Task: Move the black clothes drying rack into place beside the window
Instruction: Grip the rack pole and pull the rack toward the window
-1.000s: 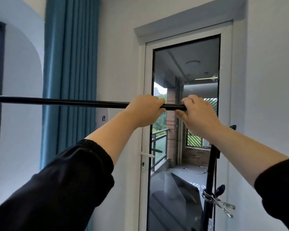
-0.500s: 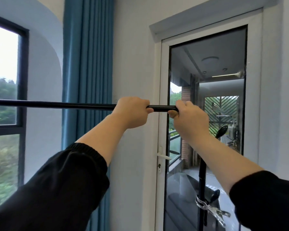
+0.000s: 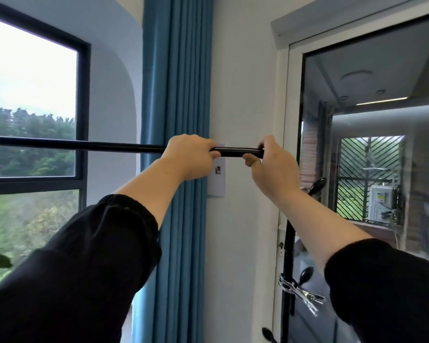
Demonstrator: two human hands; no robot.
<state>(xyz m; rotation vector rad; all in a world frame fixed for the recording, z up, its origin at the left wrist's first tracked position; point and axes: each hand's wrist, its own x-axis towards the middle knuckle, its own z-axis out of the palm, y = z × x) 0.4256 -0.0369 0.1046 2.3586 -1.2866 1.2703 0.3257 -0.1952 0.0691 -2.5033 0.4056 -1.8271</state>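
The black clothes drying rack shows as a horizontal top bar [image 3: 84,146] running from the left edge across the window [image 3: 32,100] to the middle. My left hand [image 3: 191,157] is closed around the bar in front of the blue curtain. My right hand [image 3: 273,164] grips the bar's right end, over the corner where the rack's black upright post [image 3: 289,246] drops down. The rack's base is out of view.
A blue curtain [image 3: 181,70] hangs between the window and a white wall with a small wall plate [image 3: 217,179]. A white-framed glass door [image 3: 369,169] stands at right. A metal clothes clip [image 3: 301,294] and black hook knobs sit on the post.
The rack and both hands have shifted left relative to the room: the bar's right end was in front of the glass door, now it is before the wall and curtain. More window shows.
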